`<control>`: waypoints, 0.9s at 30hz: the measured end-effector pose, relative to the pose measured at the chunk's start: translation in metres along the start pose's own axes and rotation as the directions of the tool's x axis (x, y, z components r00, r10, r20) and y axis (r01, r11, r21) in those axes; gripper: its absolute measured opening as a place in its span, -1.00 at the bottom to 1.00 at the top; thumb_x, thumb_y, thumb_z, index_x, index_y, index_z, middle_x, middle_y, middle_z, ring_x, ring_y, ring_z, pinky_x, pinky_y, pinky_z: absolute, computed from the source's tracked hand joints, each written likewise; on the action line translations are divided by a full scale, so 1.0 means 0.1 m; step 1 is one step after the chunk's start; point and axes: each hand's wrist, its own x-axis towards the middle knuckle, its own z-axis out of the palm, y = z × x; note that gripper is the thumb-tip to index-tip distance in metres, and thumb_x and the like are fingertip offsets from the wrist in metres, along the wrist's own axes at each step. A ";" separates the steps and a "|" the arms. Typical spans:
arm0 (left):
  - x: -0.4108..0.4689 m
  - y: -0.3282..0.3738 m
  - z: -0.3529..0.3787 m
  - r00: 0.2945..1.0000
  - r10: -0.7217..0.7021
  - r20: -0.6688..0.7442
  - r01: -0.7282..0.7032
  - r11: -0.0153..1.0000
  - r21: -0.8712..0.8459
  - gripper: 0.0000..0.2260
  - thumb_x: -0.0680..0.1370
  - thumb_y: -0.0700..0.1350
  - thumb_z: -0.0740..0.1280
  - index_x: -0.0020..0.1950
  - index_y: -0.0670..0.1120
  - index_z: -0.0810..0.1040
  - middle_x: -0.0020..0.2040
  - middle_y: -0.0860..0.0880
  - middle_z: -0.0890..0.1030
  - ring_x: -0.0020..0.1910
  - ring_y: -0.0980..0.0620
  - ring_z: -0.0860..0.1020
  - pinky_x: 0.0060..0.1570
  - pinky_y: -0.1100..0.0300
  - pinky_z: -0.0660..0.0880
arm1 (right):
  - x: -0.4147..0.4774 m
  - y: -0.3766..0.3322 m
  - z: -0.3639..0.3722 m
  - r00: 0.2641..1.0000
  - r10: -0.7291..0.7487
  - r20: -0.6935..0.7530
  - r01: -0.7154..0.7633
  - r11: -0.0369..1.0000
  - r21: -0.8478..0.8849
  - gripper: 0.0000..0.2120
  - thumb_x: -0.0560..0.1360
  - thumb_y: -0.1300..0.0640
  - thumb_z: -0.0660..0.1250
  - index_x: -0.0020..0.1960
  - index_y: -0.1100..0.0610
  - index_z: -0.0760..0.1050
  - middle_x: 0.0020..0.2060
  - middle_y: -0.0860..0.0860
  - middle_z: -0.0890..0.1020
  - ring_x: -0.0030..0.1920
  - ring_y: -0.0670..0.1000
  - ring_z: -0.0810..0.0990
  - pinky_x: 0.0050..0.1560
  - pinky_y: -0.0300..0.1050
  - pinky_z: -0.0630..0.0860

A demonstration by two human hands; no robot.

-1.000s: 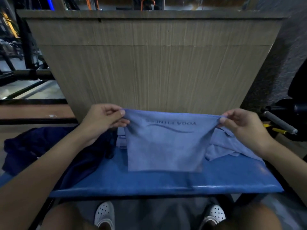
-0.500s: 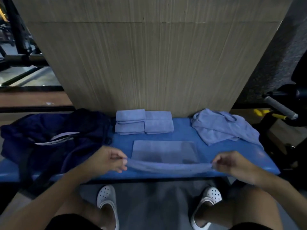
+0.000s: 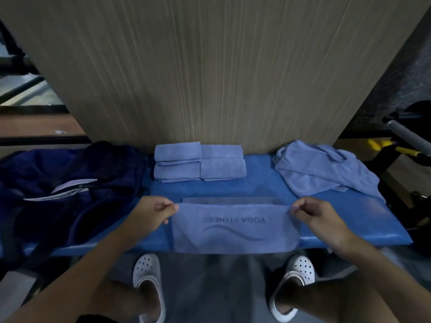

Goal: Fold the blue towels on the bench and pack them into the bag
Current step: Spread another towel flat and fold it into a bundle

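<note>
A light blue towel (image 3: pixel 233 231) with a printed logo lies at the front of the blue padded bench (image 3: pixel 349 220), folded over on itself. My left hand (image 3: pixel 154 213) pinches its left top corner, and my right hand (image 3: pixel 314 215) pinches the right top corner. Behind it, against the wooden panel, sit several folded blue towels (image 3: pixel 199 163) in two stacks. A heap of unfolded blue towels (image 3: pixel 324 169) lies at the bench's right end. The dark navy bag (image 3: pixel 70 180) slumps on the bench's left end, its mouth not clearly visible.
A tall wooden panel (image 3: pixel 210 73) rises directly behind the bench. Gym equipment with a grey handle and yellow parts (image 3: pixel 401 141) stands to the right. My feet in white perforated clogs (image 3: pixel 147 276) are under the bench's front edge.
Both hands lowered the towel from chest height onto the bench, then brought its pinched edge forward and up over the flat half, so the logo side now faces me.
</note>
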 end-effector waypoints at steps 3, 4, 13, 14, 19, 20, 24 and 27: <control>0.26 -0.14 0.14 0.998 -0.013 -0.057 0.015 1.000 0.019 -0.73 0.56 -0.18 0.38 -0.35 -0.17 0.56 -0.44 -0.08 0.50 -0.49 0.17 0.44 -0.43 0.32 0.38 | 0.30 0.22 0.17 0.992 0.016 -0.123 -0.020 0.999 -0.035 -0.78 0.49 0.38 0.36 -0.27 0.15 0.53 -0.39 0.03 0.57 -0.36 -0.18 0.47 -0.28 -0.38 0.41; 0.34 -0.19 0.18 0.997 -0.006 -0.071 0.010 0.999 0.049 -0.73 0.56 -0.17 0.38 -0.34 -0.19 0.56 -0.44 -0.08 0.49 -0.49 0.17 0.43 -0.42 0.27 0.39 | 0.38 0.30 0.22 0.989 0.021 -0.147 -0.030 0.998 -0.060 -0.75 0.48 0.36 0.37 -0.29 0.09 0.53 -0.40 0.03 0.58 -0.36 -0.15 0.49 -0.27 -0.32 0.43; 0.75 -0.56 0.46 0.981 0.003 -0.194 0.028 0.988 0.154 -0.67 0.54 -0.10 0.39 -0.42 -0.02 0.48 -0.49 0.13 0.53 -0.45 0.21 0.49 -0.40 0.41 0.34 | 0.65 0.57 0.45 0.969 -0.088 -0.233 -0.019 0.907 -0.421 -0.93 0.50 0.18 0.39 -0.16 0.14 0.55 -0.36 -0.17 0.53 -0.23 0.05 0.54 -0.18 -0.14 0.33; 0.76 -0.58 0.47 0.980 0.005 -0.197 0.028 0.986 0.166 -0.70 0.55 -0.08 0.39 -0.40 -0.02 0.50 -0.48 0.12 0.54 -0.44 0.21 0.51 -0.41 0.41 0.35 | 0.65 0.59 0.46 0.965 -0.092 -0.244 -0.023 0.902 -0.431 -0.92 0.50 0.18 0.39 -0.17 0.14 0.54 -0.36 -0.14 0.54 -0.25 0.04 0.54 -0.20 -0.14 0.33; 0.79 -0.59 0.51 0.979 0.020 -0.201 0.038 0.960 0.277 -0.71 0.56 -0.03 0.37 -0.36 -0.05 0.52 -0.47 0.04 0.55 -0.37 0.19 0.54 -0.42 0.38 0.34 | 0.69 0.62 0.49 0.961 -0.081 -0.263 -0.059 0.873 -0.484 -0.89 0.49 0.14 0.38 -0.20 0.07 0.49 -0.37 -0.06 0.58 -0.26 0.09 0.56 -0.23 -0.06 0.41; 0.80 -0.58 0.52 0.979 0.026 -0.203 0.036 0.954 0.296 -0.69 0.56 -0.03 0.37 -0.38 -0.04 0.50 -0.47 0.04 0.53 -0.36 0.19 0.54 -0.42 0.38 0.34 | 0.71 0.61 0.50 0.963 -0.069 -0.262 -0.074 0.864 -0.498 -0.88 0.49 0.12 0.38 -0.20 0.06 0.48 -0.38 -0.05 0.57 -0.26 0.12 0.56 -0.24 -0.03 0.43; 0.81 -0.58 0.53 0.976 0.018 -0.219 0.049 0.954 0.297 -0.70 0.55 -0.01 0.37 -0.38 -0.03 0.50 -0.47 0.05 0.53 -0.36 0.17 0.54 -0.46 0.36 0.31 | 0.73 0.58 0.52 0.963 -0.048 -0.267 -0.100 0.851 -0.515 -0.89 0.49 0.09 0.37 -0.18 0.06 0.48 -0.40 -0.02 0.55 -0.23 0.18 0.55 -0.26 -0.01 0.41; 0.79 -0.56 0.56 0.970 0.021 -0.243 0.056 0.951 0.306 -0.67 0.55 0.01 0.37 -0.40 -0.03 0.47 -0.49 0.04 0.52 -0.41 0.12 0.53 -0.44 0.22 0.37 | 0.74 0.57 0.54 0.957 -0.023 -0.288 -0.139 0.838 -0.527 -0.86 0.51 0.04 0.36 -0.18 0.07 0.47 -0.36 0.03 0.56 -0.23 0.18 0.53 -0.26 -0.03 0.39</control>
